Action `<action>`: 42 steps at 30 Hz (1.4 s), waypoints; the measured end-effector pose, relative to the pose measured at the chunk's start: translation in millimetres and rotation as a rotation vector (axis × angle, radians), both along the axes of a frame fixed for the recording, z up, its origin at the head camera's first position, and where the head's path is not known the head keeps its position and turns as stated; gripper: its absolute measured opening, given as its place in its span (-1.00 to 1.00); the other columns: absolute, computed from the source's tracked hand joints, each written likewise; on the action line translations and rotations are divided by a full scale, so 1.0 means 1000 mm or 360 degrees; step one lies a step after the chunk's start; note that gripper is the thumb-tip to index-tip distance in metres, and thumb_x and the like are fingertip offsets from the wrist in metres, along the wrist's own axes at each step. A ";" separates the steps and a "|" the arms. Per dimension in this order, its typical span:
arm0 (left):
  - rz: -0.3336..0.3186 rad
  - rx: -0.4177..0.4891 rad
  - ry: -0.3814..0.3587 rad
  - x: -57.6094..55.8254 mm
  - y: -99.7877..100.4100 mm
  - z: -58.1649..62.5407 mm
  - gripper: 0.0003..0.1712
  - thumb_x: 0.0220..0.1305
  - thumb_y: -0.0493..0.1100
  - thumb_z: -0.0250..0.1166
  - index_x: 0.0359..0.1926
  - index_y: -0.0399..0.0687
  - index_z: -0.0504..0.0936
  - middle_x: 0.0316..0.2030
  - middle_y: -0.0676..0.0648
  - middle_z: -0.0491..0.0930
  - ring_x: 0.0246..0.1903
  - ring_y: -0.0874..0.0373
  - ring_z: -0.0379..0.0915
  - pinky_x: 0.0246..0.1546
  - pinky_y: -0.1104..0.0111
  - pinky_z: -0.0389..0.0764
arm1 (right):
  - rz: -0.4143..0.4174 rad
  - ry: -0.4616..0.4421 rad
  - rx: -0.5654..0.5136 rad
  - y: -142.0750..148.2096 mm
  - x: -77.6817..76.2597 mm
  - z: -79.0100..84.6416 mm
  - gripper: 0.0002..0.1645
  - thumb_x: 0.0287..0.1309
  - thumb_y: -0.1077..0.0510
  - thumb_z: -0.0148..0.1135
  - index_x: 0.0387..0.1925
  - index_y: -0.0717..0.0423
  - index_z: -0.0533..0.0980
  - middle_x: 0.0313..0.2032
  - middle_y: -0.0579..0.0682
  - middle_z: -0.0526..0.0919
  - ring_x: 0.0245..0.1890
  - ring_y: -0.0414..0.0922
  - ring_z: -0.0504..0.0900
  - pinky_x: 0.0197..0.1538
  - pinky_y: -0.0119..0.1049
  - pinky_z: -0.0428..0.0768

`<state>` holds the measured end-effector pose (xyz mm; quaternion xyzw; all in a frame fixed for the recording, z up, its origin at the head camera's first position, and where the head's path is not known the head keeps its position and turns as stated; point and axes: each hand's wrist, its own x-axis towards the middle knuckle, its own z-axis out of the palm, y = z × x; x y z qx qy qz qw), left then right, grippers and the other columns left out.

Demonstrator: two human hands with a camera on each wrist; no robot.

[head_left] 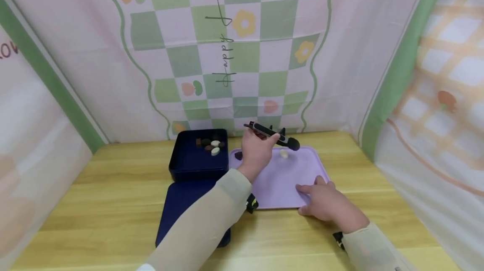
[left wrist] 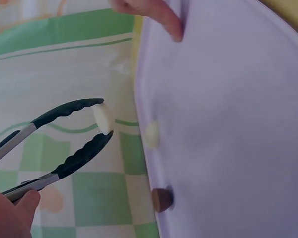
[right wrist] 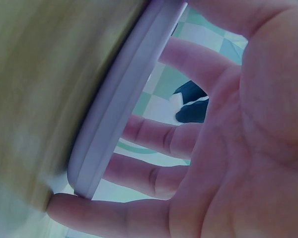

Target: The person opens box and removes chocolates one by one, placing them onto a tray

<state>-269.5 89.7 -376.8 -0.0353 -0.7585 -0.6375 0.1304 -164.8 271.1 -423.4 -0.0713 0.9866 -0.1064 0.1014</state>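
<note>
My left hand (head_left: 255, 149) grips black-and-silver tongs (head_left: 270, 132) above the far side of a lavender tray (head_left: 276, 182). In the left wrist view, the black tong tips have a white oval piece (left wrist: 103, 118) between them; the head view hides it. On the tray lie a pale oval piece (head_left: 283, 153) and a dark brown piece (head_left: 238, 156), which is partly behind the left hand in the head view. My right hand (head_left: 327, 201) holds the tray's near right corner, fingers over the rim (right wrist: 124, 99) and thumb at the front edge.
Left of the tray stands a dark blue box (head_left: 198, 161) with several brown and white pieces inside. A dark blue flat lid (head_left: 185, 199) lies in front of it, partly under the left sleeve. A patterned curtain (head_left: 242, 61) hangs behind the wooden table (head_left: 117, 203).
</note>
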 end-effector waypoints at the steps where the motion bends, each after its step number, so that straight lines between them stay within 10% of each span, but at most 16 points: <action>1: -0.0012 0.0000 0.0009 0.000 0.003 -0.001 -0.56 0.08 -0.08 0.57 -0.18 0.02 0.46 -0.36 0.01 0.56 -0.37 0.19 0.46 -0.30 0.29 0.56 | -0.0002 -0.0002 0.0003 0.000 0.000 0.000 -0.18 -0.03 -0.18 0.52 0.27 0.00 0.54 -0.08 0.29 0.39 -0.21 0.18 0.37 -0.19 0.10 0.53; 11: -0.0076 -0.0204 0.0122 -0.004 0.029 -0.016 -0.47 0.04 -0.08 0.59 -0.10 0.02 0.45 -0.33 0.03 0.48 -0.32 0.14 0.43 -0.30 0.34 0.53 | -0.0024 -0.0021 0.0003 -0.002 0.001 0.002 -0.17 -0.04 -0.19 0.53 0.28 -0.02 0.54 -0.12 0.25 0.39 -0.22 0.16 0.35 -0.24 0.03 0.53; 24: -0.0095 -0.0122 0.0117 -0.001 0.049 -0.038 -0.48 0.06 -0.11 0.59 -0.09 0.04 0.42 -0.21 -0.14 0.50 -0.31 0.14 0.40 -0.32 0.32 0.47 | 0.0026 0.0057 0.0005 0.000 0.003 -0.001 -0.18 -0.05 -0.16 0.54 0.26 -0.01 0.55 -0.16 0.23 0.40 -0.25 0.18 0.35 -0.27 0.03 0.52; 42: -0.0078 0.0063 0.0053 -0.005 0.022 -0.024 -0.45 0.04 -0.13 0.60 -0.07 0.03 0.43 -0.20 0.01 0.55 -0.17 0.14 0.52 -0.12 0.33 0.56 | -0.0012 0.0003 0.0017 -0.002 0.003 0.003 -0.20 -0.02 -0.17 0.53 0.27 0.00 0.55 -0.11 0.26 0.39 -0.21 0.17 0.36 -0.20 0.07 0.53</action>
